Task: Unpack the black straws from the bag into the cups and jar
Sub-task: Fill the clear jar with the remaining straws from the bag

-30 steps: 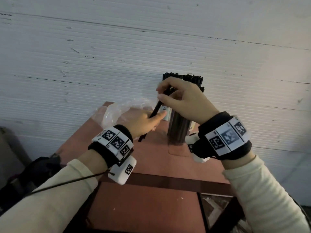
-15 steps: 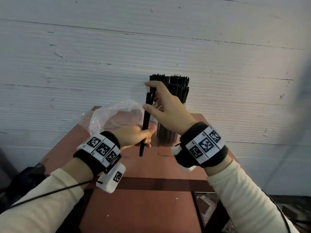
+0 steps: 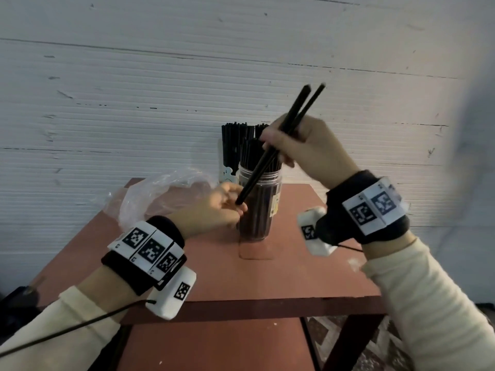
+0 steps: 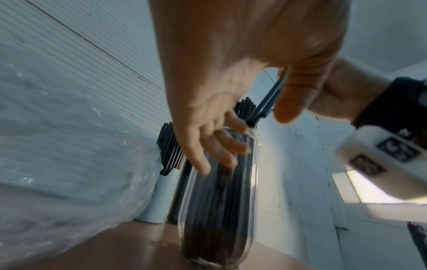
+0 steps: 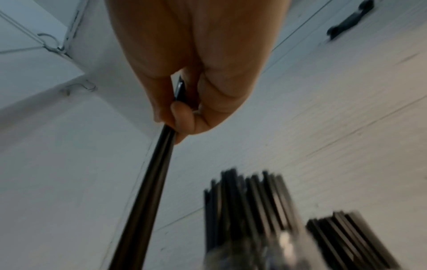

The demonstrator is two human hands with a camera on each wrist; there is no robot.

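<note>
My right hand (image 3: 278, 151) pinches two black straws (image 3: 292, 121) above the clear jar (image 3: 259, 210). They slant from upper right down to the left, and their lower ends hang by my left hand (image 3: 235, 207). In the right wrist view the same straws (image 5: 150, 182) run out from my thumb and fingers. My left hand's fingers (image 4: 221, 146) lie straight against the jar's side (image 4: 217, 210), holding nothing. The jar is packed with upright black straws (image 3: 254, 156). A white cup (image 3: 227, 175) behind it also holds several straws (image 3: 233, 140). The clear plastic bag (image 3: 160, 194) lies crumpled on the left.
Everything stands on a small reddish table (image 3: 294, 277) pushed against a white ribbed wall (image 3: 134, 116). A lower reddish shelf (image 3: 214, 346) shows under its front edge. More straws (image 5: 342, 233) stand behind the jar, and a dark bag (image 3: 16, 303) lies on the floor at left.
My right hand swung the straws from upright to slanted and lifted them over the jar. My left hand let go of their lower part and dropped against the jar's side.
</note>
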